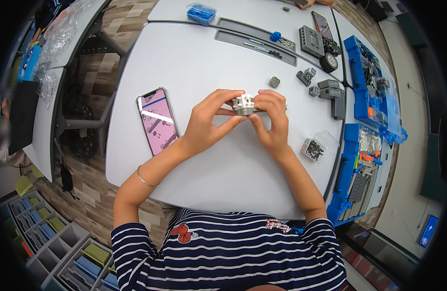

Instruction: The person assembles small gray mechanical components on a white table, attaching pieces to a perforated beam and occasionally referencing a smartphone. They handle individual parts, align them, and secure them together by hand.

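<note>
Both hands, left hand (204,123) and right hand (273,121), fingers gripping white-grey block assembly (243,105) above worktop (194,63); phone (157,120) left of assembly.

Light: bright, even overhead light is falling on the pale grey tabletop (194,68)
Shadows: soft, faint
Edges: bending, darkening toward black corners
Focus: centre sharp

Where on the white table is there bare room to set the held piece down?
Bare tabletop lies between the smartphone and the grey groove strip, and more between the hands and the near edge. The right side is crowded: grey parts, a small parts box, blue trays.
</note>
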Available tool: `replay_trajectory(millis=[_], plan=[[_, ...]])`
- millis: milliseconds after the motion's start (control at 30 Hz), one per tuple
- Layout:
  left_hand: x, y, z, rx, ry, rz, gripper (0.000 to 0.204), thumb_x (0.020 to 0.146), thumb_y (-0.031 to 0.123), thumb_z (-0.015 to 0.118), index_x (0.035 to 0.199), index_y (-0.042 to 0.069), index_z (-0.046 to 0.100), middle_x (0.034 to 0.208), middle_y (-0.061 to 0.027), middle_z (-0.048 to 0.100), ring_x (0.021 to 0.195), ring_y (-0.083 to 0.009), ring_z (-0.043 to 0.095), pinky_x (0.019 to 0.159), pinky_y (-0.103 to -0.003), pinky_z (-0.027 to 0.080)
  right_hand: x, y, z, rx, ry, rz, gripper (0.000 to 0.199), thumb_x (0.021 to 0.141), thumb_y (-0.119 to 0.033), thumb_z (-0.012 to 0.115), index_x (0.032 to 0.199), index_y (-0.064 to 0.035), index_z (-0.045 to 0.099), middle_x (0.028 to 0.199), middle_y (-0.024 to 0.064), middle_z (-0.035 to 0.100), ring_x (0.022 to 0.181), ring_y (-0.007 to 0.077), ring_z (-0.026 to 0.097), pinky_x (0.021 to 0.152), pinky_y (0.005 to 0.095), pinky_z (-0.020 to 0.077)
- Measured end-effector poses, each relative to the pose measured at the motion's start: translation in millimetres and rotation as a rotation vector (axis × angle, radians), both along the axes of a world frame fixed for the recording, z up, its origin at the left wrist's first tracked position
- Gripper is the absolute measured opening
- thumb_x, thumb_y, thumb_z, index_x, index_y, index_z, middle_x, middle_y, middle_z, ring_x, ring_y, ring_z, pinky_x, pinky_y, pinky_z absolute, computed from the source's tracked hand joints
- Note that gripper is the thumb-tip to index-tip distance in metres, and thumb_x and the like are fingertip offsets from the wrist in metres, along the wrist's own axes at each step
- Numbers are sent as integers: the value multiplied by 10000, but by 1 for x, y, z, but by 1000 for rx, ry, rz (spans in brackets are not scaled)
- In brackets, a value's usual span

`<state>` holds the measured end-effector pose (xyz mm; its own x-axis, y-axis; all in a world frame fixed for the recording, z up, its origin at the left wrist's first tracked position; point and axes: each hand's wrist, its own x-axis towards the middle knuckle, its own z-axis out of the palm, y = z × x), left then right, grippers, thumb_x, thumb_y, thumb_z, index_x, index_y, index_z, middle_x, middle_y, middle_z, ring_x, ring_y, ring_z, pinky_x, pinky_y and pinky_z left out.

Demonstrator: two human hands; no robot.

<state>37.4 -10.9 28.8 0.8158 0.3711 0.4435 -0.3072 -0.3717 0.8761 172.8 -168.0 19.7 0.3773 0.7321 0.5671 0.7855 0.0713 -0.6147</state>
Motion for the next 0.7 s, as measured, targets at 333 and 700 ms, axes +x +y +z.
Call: replay_trajectory(millis=[333, 700], plan=[[-6, 17, 12, -155, 620, -34, 372, 976, 246, 722, 1212, -28, 635, 1047, -178, 693, 779, -173, 706, 700, -321, 570, 68, -21, 22, -351, 90, -302, 266, 1008, -97, 643, 1266, -66, 699, 1234, 125, 677, 1052, 259, 661, 933, 365, 514], [-25, -5, 6, 190, 667, -108, 417, 1028, 320, 653, 1124, -82, 596, 1066, -253, 635, 967, -395, 663, 872, -455, 544, 76, -12, 13, -529, 232, -242, 288, 947, -105, 720, 1233, -111, 755, 1269, 22, 678, 976, 116, 646, 784, 274, 540]])
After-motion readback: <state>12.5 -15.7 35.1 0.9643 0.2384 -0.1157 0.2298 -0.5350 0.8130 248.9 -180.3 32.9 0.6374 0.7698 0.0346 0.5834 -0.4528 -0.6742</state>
